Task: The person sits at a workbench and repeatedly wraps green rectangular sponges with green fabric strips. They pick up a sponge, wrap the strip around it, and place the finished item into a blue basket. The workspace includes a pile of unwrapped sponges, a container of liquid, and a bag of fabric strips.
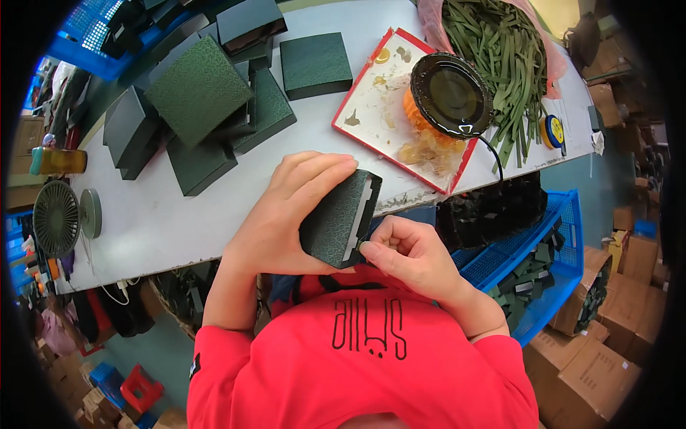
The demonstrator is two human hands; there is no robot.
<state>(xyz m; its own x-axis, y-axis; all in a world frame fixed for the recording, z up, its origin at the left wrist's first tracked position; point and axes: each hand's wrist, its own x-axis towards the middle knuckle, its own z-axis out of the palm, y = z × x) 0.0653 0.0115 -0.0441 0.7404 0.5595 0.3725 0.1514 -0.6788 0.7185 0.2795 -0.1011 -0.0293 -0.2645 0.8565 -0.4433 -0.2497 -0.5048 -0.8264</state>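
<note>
green box (327, 220) held at the front edge of the white table (187, 223)

left hand (287, 209): it clamps the green box from the left, fingers along the far edge and thumb along the near edge. the box is tilted, with one narrow side facing right; a pale strip (356, 220) runs along that side.

right hand (416, 259): the thumb and forefinger meet at the near right corner of the box; whether they pinch its edge or only press on it cannot be told. the other fingers are curled.

surroundings: a heap of dark green boxes (199, 91) lies on the table, beyond the left hand. one separate box (315, 66) lies just right of the heap. to the right, a red-rimmed white tray (368, 89) with yellowish stains carries a black round dish (452, 94) on an orange base. beside the tray, green strips (493, 61) spill from a pink bag (431, 16). a blue crate (566, 275) with small dark green pieces stands below the table, at the right
</note>
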